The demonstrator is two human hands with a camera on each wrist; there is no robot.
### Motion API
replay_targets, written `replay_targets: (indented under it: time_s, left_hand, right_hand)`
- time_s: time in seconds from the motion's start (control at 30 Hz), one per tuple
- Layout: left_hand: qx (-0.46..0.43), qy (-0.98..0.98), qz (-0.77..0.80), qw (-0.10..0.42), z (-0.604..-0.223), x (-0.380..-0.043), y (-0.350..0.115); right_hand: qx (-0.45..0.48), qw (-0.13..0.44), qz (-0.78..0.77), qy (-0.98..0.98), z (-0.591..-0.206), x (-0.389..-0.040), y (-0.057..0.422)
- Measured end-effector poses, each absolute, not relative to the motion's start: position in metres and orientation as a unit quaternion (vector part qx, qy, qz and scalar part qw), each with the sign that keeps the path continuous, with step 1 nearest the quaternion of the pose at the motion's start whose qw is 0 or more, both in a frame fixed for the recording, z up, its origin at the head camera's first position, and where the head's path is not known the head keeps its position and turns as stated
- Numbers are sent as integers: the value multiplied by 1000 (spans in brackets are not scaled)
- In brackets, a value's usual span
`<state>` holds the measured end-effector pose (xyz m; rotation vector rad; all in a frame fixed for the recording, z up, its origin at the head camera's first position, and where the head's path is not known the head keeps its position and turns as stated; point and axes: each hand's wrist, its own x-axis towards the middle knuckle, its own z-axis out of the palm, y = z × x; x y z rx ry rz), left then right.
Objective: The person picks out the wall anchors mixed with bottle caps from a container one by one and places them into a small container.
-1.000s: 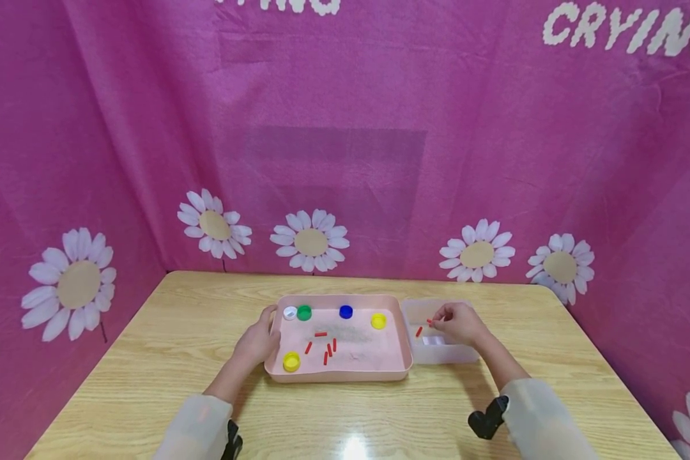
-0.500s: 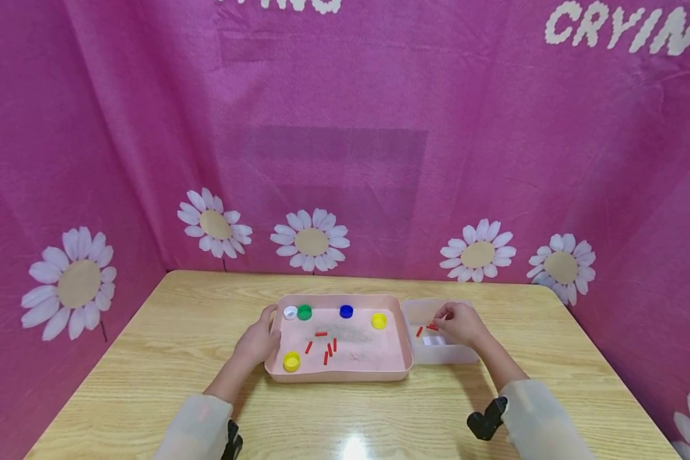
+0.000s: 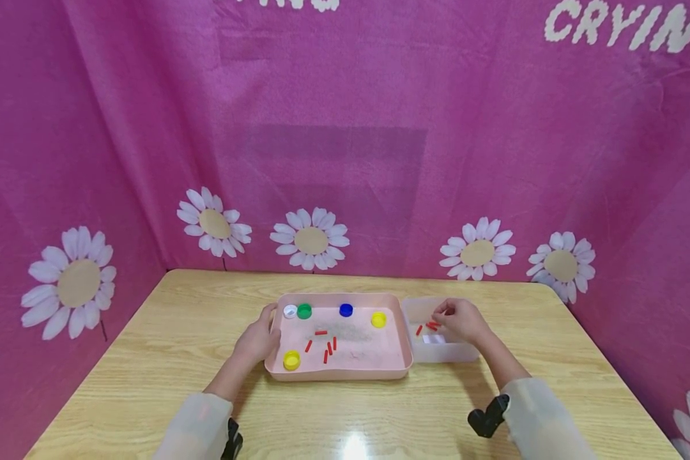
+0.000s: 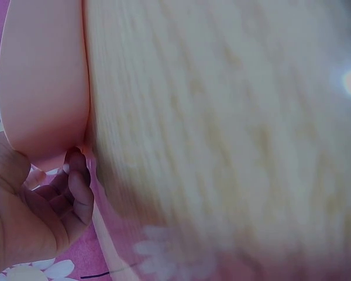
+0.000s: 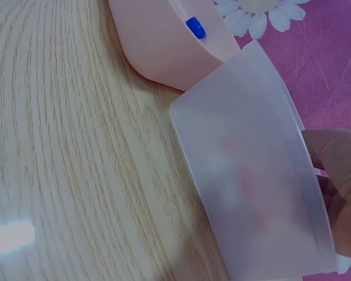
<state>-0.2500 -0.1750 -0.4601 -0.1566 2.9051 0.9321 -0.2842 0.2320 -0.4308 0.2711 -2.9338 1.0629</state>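
My left hand (image 3: pixel 259 340) grips the left edge of a pink tray (image 3: pixel 374 375), its thumb over the rim; the left wrist view shows fingers curled beneath the tray wall. Red sticks (image 3: pixel 329 349) lie scattered in the tray. To the right, a translucent box (image 3: pixel 445 354) touches the tray. Loosely bent fingers of my right hand (image 3: pixel 462 319) hover inside it, just above red sticks (image 3: pixel 431 326) on its floor. Nothing shows between those fingertips. A white label (image 3: pixel 434 339) lies in the box. The box wall partly hides the right fingers in the right wrist view.
Around the tray sit a white cap (image 3: pixel 290 312), a green cap (image 3: pixel 304 311), a blue cap (image 3: pixel 346 310) and two yellow caps (image 3: pixel 378 319). Tray and box stand on a wooden table (image 3: pixel 345 409). A magenta curtain (image 3: pixel 356 128) hangs behind.
One second ago a red stick was at my right fingertips; it now lies in the box with others, and the fingers have risen slightly. The left hand has stayed on the tray.
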Motion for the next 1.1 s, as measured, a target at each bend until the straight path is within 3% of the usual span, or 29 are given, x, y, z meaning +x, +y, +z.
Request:
replay_targets:
  time_s: [0.33,1.1]
  left_hand:
    - [-53,951,302,47,-461,-252,-176]
    - [-43,952,302,34,-459,-250,-176]
  right_hand:
    - [63,-19,355,-933,-422,-282,229]
    - [124,12,368,-921,-412,-281,201]
